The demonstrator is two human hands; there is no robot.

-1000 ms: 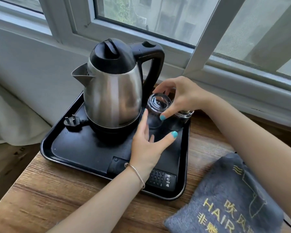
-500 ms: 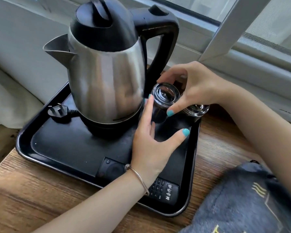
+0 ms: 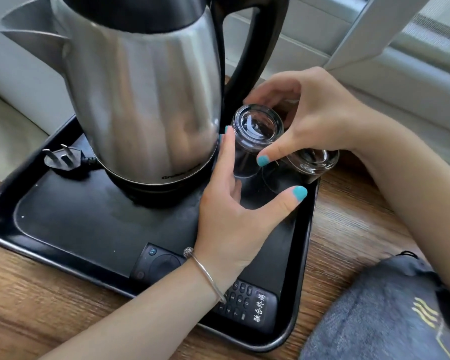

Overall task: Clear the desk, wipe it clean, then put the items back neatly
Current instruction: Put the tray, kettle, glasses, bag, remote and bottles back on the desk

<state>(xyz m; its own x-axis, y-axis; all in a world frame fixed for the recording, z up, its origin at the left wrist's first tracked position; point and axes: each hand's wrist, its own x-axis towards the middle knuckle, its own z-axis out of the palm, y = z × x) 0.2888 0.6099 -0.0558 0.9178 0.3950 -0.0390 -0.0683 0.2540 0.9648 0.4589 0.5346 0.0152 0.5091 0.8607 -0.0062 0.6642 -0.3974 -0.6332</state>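
Observation:
A black tray (image 3: 70,222) lies on the wooden desk (image 3: 348,224). On it stand a steel kettle (image 3: 146,100) and two clear glasses, both upside down at the tray's back right. My right hand (image 3: 317,118) pinches the nearer glass (image 3: 256,126) from above, thumb in front and fingers behind. My left hand (image 3: 231,216) rests on the tray with its fingers flat against that glass's left side and its thumb spread wide. The second glass (image 3: 313,162) stands partly under my right hand. A black remote (image 3: 252,307) lies along the tray's front edge, partly under my left wrist.
The kettle's plug (image 3: 60,158) lies on the tray at the left. A grey fabric pouch (image 3: 374,315) with yellow print sits on the desk at the bottom right. A white window frame (image 3: 400,74) runs close behind the tray.
The camera has moved much closer to the tray. Both hands stay around the nearer glass, with my left fingers now pressed to its side.

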